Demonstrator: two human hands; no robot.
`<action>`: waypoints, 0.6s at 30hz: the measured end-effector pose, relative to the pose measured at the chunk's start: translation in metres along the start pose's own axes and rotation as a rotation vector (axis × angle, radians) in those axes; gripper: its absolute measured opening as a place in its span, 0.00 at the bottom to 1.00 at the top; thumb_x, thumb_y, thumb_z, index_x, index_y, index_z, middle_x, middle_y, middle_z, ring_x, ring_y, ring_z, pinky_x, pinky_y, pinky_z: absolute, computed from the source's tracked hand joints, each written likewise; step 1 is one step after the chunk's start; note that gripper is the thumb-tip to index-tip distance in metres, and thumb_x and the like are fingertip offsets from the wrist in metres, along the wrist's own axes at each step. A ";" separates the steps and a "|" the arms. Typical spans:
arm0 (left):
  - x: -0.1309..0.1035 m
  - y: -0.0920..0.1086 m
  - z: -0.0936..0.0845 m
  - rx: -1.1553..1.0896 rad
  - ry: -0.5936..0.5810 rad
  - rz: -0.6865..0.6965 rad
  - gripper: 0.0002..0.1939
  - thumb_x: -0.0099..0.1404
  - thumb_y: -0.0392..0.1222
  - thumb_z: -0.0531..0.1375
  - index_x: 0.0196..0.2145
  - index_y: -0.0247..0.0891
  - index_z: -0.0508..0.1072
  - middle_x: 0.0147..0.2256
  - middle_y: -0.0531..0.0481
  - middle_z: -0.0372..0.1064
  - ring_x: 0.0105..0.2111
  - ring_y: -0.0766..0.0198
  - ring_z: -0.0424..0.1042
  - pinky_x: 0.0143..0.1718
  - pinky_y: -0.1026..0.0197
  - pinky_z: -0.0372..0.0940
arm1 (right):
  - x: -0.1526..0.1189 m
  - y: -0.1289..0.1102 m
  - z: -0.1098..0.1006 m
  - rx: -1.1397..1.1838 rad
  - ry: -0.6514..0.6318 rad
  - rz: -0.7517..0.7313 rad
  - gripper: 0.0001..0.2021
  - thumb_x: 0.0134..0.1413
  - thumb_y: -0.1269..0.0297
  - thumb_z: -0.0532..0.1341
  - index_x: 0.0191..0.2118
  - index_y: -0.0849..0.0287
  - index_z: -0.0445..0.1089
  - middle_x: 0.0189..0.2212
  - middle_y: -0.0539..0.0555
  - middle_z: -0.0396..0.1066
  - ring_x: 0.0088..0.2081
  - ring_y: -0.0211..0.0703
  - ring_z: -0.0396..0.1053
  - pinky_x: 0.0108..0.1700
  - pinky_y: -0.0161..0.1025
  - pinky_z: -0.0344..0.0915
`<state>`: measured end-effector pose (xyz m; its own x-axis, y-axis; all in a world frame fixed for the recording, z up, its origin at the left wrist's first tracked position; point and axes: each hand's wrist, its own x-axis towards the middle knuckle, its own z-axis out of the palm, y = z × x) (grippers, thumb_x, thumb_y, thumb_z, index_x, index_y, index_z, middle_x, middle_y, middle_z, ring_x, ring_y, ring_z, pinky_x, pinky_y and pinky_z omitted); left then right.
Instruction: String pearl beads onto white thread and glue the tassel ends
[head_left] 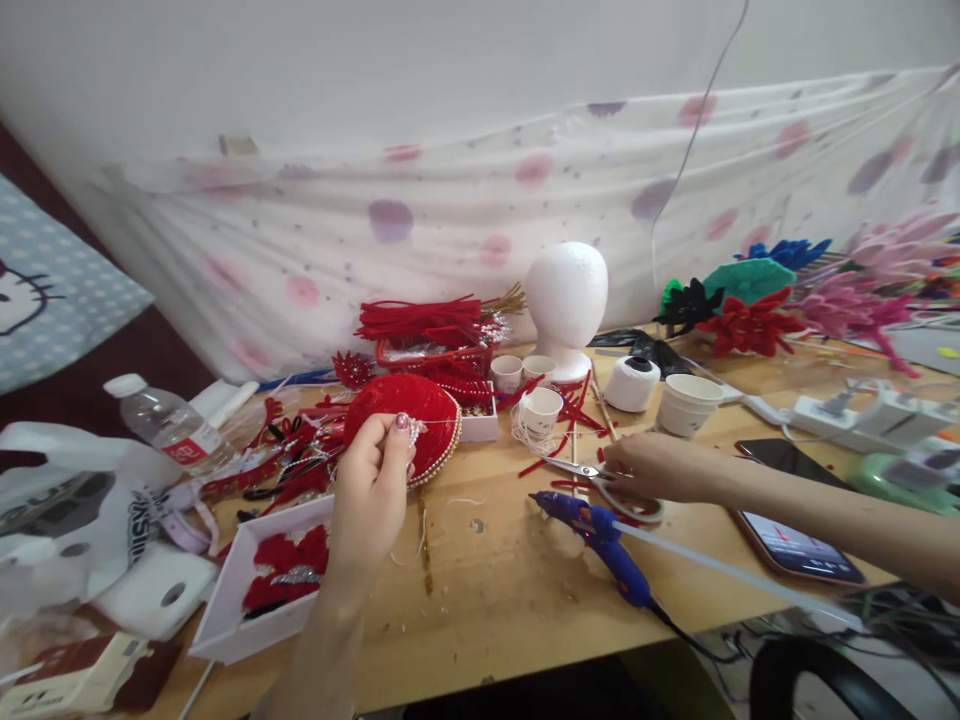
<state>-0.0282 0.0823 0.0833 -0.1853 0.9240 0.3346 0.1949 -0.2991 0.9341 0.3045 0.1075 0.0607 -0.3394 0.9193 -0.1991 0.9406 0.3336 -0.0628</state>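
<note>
My left hand (373,480) is closed, thumb against fingers, at the front of a round red velvet piece (394,395) edged with pearl beads. Small white beads (413,430) show beside the thumb, and a thin thread runs off to the right; the fingertips' exact hold is partly hidden. On the right, my right hand (637,466) has its fingers around the handles of a pair of scissors (576,468), blades pointing left. Just below them lies a blue glue gun (592,540) with a clear glue stick in its back.
A white foam head (566,305), paper cups (688,402) and a thread spool (632,384) stand at the back. A white box (225,610) with red flowers sits left, near a water bottle (169,425). A phone (802,535) and power strip (832,428) lie right.
</note>
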 end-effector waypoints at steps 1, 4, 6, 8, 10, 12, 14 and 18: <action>0.000 0.000 0.002 -0.007 -0.006 -0.002 0.10 0.68 0.48 0.58 0.33 0.40 0.70 0.24 0.57 0.62 0.24 0.67 0.61 0.26 0.66 0.59 | 0.001 0.000 -0.005 0.024 -0.006 -0.005 0.07 0.54 0.68 0.61 0.27 0.62 0.74 0.25 0.58 0.75 0.26 0.46 0.72 0.26 0.36 0.55; 0.000 0.003 0.009 -0.035 -0.034 -0.006 0.11 0.68 0.48 0.57 0.31 0.40 0.68 0.23 0.58 0.60 0.23 0.67 0.61 0.25 0.66 0.59 | 0.003 -0.012 -0.031 0.146 -0.018 -0.069 0.11 0.58 0.62 0.61 0.31 0.62 0.76 0.27 0.57 0.76 0.28 0.45 0.72 0.27 0.37 0.59; -0.001 0.005 0.017 -0.058 -0.057 -0.005 0.12 0.68 0.48 0.57 0.30 0.40 0.67 0.21 0.59 0.58 0.22 0.68 0.59 0.24 0.66 0.58 | 0.007 -0.030 -0.049 0.265 -0.015 -0.168 0.13 0.61 0.57 0.60 0.42 0.59 0.77 0.34 0.55 0.78 0.33 0.43 0.74 0.31 0.36 0.65; -0.004 0.008 0.025 -0.073 -0.081 -0.002 0.13 0.68 0.48 0.56 0.29 0.40 0.66 0.21 0.59 0.56 0.21 0.68 0.58 0.23 0.66 0.57 | 0.013 -0.054 -0.061 0.629 -0.029 -0.331 0.26 0.56 0.56 0.66 0.59 0.58 0.68 0.50 0.59 0.75 0.44 0.44 0.75 0.41 0.37 0.71; -0.007 0.012 0.032 -0.074 -0.103 0.000 0.13 0.68 0.48 0.56 0.29 0.40 0.67 0.21 0.59 0.56 0.21 0.68 0.57 0.22 0.66 0.55 | 0.021 -0.079 -0.065 1.023 -0.132 -0.505 0.38 0.50 0.59 0.71 0.66 0.54 0.59 0.64 0.62 0.64 0.56 0.49 0.70 0.49 0.40 0.72; -0.010 0.015 0.037 -0.068 -0.124 0.001 0.12 0.68 0.48 0.57 0.29 0.39 0.68 0.21 0.58 0.58 0.22 0.68 0.58 0.23 0.66 0.56 | 0.031 -0.098 -0.062 1.228 -0.228 -0.565 0.42 0.46 0.63 0.74 0.66 0.51 0.58 0.68 0.61 0.59 0.63 0.51 0.63 0.52 0.40 0.72; -0.012 0.018 0.041 -0.066 -0.142 0.002 0.12 0.67 0.48 0.57 0.30 0.39 0.68 0.23 0.57 0.60 0.23 0.67 0.61 0.24 0.66 0.58 | 0.041 -0.108 -0.055 1.365 -0.301 -0.557 0.39 0.43 0.65 0.76 0.62 0.51 0.65 0.61 0.59 0.69 0.59 0.49 0.69 0.53 0.41 0.71; -0.014 0.015 0.042 -0.050 -0.172 -0.002 0.12 0.67 0.48 0.56 0.30 0.39 0.69 0.23 0.56 0.62 0.23 0.66 0.62 0.24 0.65 0.57 | 0.055 -0.106 -0.044 1.445 -0.239 -0.440 0.23 0.40 0.59 0.77 0.45 0.59 0.78 0.40 0.54 0.82 0.42 0.42 0.79 0.53 0.42 0.72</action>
<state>0.0179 0.0746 0.0871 -0.0178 0.9505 0.3101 0.1461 -0.3043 0.9413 0.1856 0.1319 0.0999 -0.7088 0.7037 -0.0500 0.0201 -0.0507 -0.9985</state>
